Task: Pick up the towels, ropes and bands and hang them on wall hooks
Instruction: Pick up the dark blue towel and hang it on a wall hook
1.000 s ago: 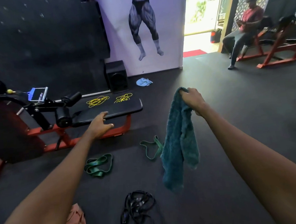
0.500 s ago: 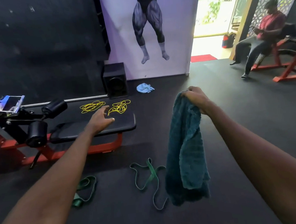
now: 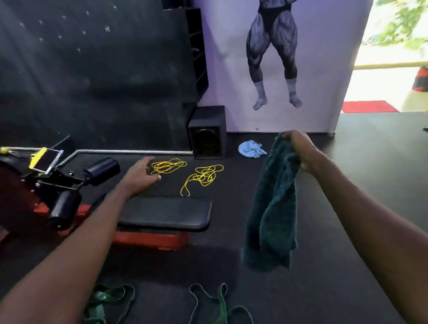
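My right hand [image 3: 300, 150] has its fingers clenched round the top of a dark teal terry towel [image 3: 273, 208], which hangs down from my fist in loose folds, clear of the black rubber floor [image 3: 370, 198]. My left hand [image 3: 141, 176] is stretched forward with its fingers released and spread, holding nothing, above the far end of the black padded gym bench [image 3: 165, 213] and in line with a tangle of thin yellow rope [image 3: 167, 166] on the floor beyond; I cannot tell whether it touches the rope. A second yellow tangle [image 3: 202, 177] lies just beside the first, a crumpled light blue cloth [image 3: 251, 149] sits near the black speaker box [image 3: 208, 136], and at my feet lie one looped green elastic band [image 3: 110, 312] and another green band [image 3: 218, 314]. I judge I am early in the gathering step: one towel in hand, the rest on the floor. Next I would need to step round the bench, bend, and close my free fingers on the nearer rope. The dark wall [image 3: 66, 71] carries small pale fittings, too small to call hooks.
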`<state>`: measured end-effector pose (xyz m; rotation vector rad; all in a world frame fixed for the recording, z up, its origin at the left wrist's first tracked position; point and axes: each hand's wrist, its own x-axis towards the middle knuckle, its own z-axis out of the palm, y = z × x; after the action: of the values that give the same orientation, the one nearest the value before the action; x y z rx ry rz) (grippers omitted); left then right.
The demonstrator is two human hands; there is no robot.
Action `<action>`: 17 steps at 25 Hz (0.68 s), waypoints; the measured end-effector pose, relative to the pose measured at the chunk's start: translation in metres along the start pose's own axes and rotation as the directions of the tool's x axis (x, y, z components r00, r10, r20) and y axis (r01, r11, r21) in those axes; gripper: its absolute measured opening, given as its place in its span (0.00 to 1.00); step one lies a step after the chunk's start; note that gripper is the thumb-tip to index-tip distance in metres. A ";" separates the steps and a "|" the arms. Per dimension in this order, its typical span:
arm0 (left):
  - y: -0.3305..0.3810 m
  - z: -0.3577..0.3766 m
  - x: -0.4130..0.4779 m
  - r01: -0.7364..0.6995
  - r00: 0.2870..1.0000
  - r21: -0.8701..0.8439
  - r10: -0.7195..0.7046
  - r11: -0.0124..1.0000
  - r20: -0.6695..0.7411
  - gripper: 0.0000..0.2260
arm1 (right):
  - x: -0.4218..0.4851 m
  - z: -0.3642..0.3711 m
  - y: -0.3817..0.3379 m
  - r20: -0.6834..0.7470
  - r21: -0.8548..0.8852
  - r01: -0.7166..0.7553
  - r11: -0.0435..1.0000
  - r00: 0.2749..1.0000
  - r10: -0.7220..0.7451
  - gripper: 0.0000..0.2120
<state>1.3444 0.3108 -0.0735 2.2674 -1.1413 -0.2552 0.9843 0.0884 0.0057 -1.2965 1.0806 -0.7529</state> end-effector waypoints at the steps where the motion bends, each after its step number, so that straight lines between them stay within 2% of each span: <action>1: 0.006 0.004 0.017 0.024 1.000 -0.008 -0.024 1.000 -0.013 0.32 | 0.029 -0.001 -0.008 0.030 -0.004 0.013 1.000 0.999 -0.013 0.07; 7: 0.024 0.022 0.134 0.137 0.984 0.001 -0.136 0.991 -0.111 0.32 | 0.207 0.028 -0.047 0.163 -0.104 0.047 0.993 0.986 -0.029 0.07; 11: 0.022 0.033 0.245 0.170 0.967 -0.015 -0.170 0.985 -0.189 0.31 | 0.343 0.064 -0.075 0.210 -0.092 0.125 0.988 0.972 -0.104 0.12; 17: 0.025 0.029 0.378 0.250 0.935 -0.025 -0.248 0.968 -0.253 0.30 | 0.507 0.128 -0.116 0.348 -0.068 0.098 0.993 0.935 -0.068 0.12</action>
<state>1.5481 -0.0087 -0.0503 2.3694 -0.7247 -0.0528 1.2971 -0.3463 0.0102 -1.4901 0.7834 -0.5186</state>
